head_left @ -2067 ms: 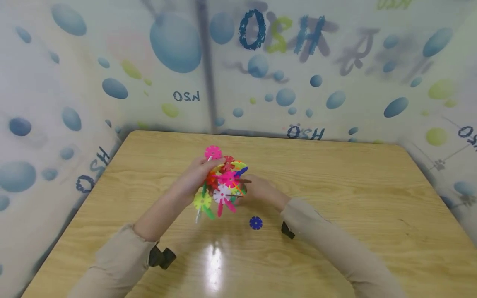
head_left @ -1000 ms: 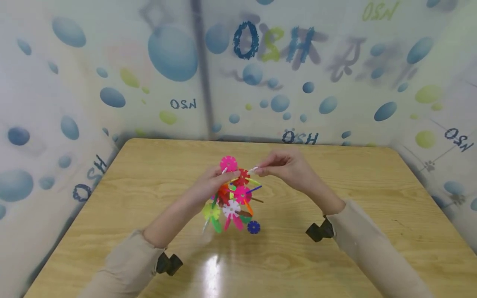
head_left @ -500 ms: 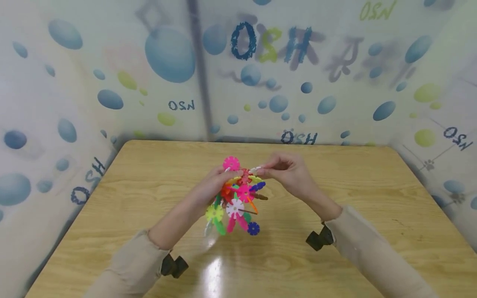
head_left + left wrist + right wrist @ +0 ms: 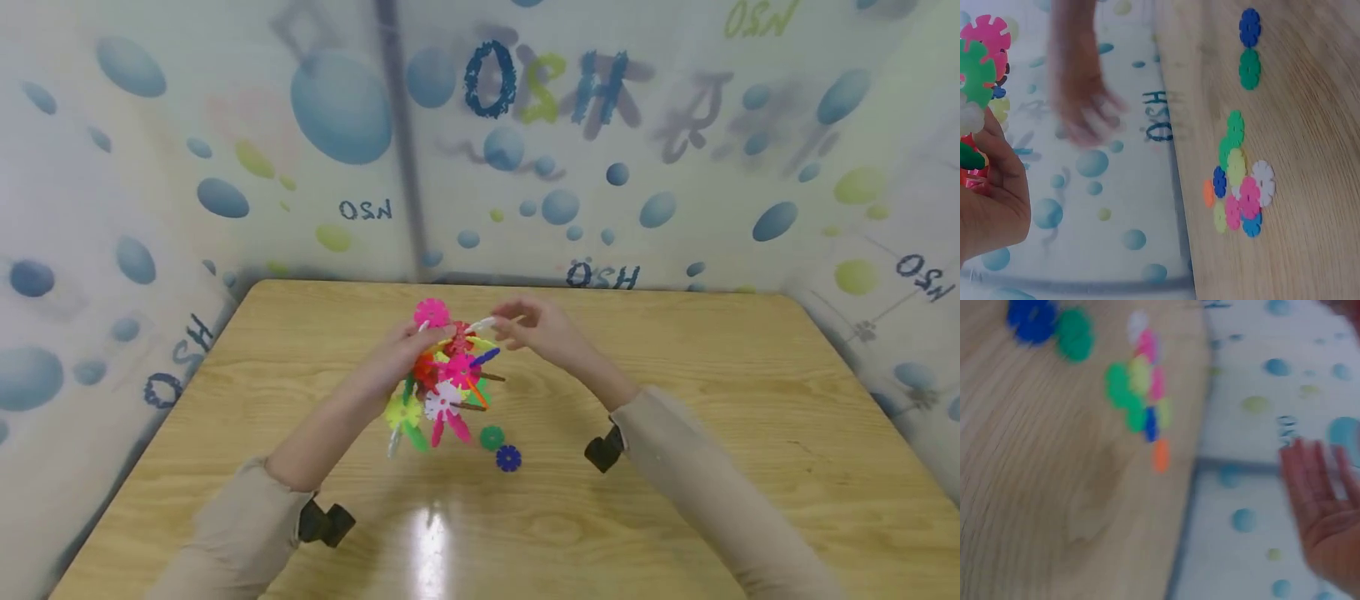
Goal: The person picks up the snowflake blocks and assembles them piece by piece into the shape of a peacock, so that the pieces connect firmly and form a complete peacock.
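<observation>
My left hand (image 4: 401, 354) grips a cluster of interlocking snowflake discs (image 4: 442, 400) in pink, red, white, yellow and other colours, held above the table. In the left wrist view, that hand's fingers (image 4: 1007, 165) curl round the cluster at the left edge. A white disc (image 4: 482, 323) sticks out from the red disc (image 4: 461, 336) at the cluster's upper right. Close to this white disc is my right hand (image 4: 536, 333), its fingers loosened. The right wrist view, blurred, shows the right hand (image 4: 1325, 512) with straight fingers and nothing in it.
Loose blue (image 4: 508, 458) and green (image 4: 492, 437) discs lie on the wooden table (image 4: 675, 400) below the cluster. In the left wrist view, a group of several loose discs (image 4: 1249, 197) lies farther along the table. A patterned wall (image 4: 637, 108) stands behind it.
My right hand came up with the white disc, pinched it against the red disc, then loosened its fingers. The cluster has since shifted slightly left and up, uncovering the green disc on the table.
</observation>
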Tool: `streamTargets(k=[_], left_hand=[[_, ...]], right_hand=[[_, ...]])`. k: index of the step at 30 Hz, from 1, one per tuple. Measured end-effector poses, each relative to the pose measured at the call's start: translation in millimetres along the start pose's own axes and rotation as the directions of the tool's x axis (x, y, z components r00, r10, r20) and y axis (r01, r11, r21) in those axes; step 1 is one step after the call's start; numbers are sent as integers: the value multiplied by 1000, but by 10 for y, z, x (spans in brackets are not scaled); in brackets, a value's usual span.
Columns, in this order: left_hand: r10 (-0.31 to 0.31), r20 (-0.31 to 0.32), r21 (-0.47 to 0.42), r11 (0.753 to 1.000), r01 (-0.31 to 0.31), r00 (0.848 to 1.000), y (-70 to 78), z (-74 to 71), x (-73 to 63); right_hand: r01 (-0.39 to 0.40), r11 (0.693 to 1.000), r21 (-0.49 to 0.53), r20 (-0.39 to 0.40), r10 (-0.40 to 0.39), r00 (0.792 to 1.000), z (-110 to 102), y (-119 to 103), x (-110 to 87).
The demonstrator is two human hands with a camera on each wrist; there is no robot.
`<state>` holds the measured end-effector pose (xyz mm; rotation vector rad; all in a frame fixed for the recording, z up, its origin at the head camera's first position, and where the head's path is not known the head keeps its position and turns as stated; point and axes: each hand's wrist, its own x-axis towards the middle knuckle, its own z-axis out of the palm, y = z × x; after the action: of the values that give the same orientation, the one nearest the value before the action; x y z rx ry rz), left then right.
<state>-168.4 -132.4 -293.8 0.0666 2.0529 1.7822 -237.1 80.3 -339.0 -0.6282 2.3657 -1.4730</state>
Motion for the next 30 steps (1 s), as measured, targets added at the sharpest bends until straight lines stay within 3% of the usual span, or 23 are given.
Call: streamTargets(k=[2,5,7,9,10,13,14,16,20,25,30], left_hand=[[-3,-9,-3,1000,3,1000,-13,-59,-11],[-23,-11,-13,1000,23,1000,-36,-99,-31],[-31,-28,-7,999,31,999,-50,-113,-41],[-37,-46,-4,999,37,998,-52,-122,-50],[-40,-56,1,999,40,998,-51,-129,-52],[-34,-65,3,999,34,997,-57,-122,-49],[-32,-60,2,999,32,998,-59,-119,-48],[-22,-51,3,1000,23,998,-57,-100,-50],[-2,-14,7,1000,2,1000,-46,-47,-51],[18,12,24,1000,-18,1000,-35,-18,-38],[43,26,66,997,-45,999,-27,2,-23]], right_hand=[[-70,986,-151,34,76,997,122,168,190],[-150,917,-368,60,185,981,340,371,386],[-202,873,-444,50,249,967,471,447,482],[-208,841,-500,40,262,964,567,451,509],[-187,831,-524,43,245,969,609,565,569],[-132,842,-523,37,178,983,678,1030,747],[-139,843,-519,37,185,982,674,1018,733],[-198,870,-451,37,240,970,639,1043,733],[-365,900,-239,25,381,924,408,459,416],[-254,967,22,5,254,967,64,307,235],[-70,983,170,-21,75,997,-188,-2,45]])
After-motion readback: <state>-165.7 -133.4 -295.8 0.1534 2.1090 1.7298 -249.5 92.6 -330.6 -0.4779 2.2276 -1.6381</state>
